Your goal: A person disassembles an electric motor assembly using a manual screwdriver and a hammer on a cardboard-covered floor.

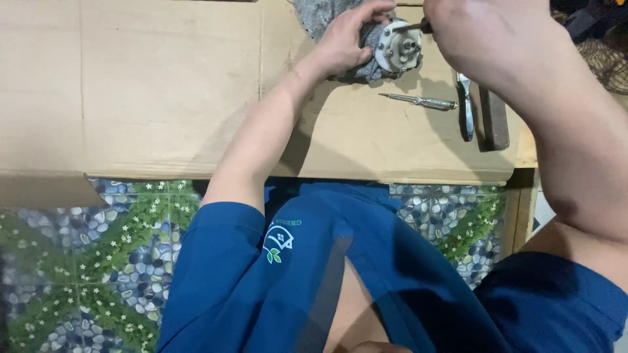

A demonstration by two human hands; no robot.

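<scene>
A round metal part, pale grey with a flanged face and several holes, is seen at the far edge of a cardboard sheet laid over the work surface. The part is wrapped at its rear in a grey cloth, and cloth and part together are gripped by the left hand. The left fingers are curled over the top of the bundle, closed on it, with the exposed face of the part lying just to the right of the fingertips and turned toward the right hand.

The right hand is held just beside the part, on its right. A slim tool with a dark handle is grasped in it, the fingers closed round the handle; the metal tip is laid against the upper face of the part. The exact point of contact cannot be made out.

On the cardboard, below and to the right of the part, a small screwdriver with a clear handle is noted, lying flat and apart from both hands. Near it, further right, a metal hand tool and a dark flat bar are lying side by side. A pebble-patterned floor is visible beneath the cardboard edge, and a blue garment is worn by the person.
</scene>
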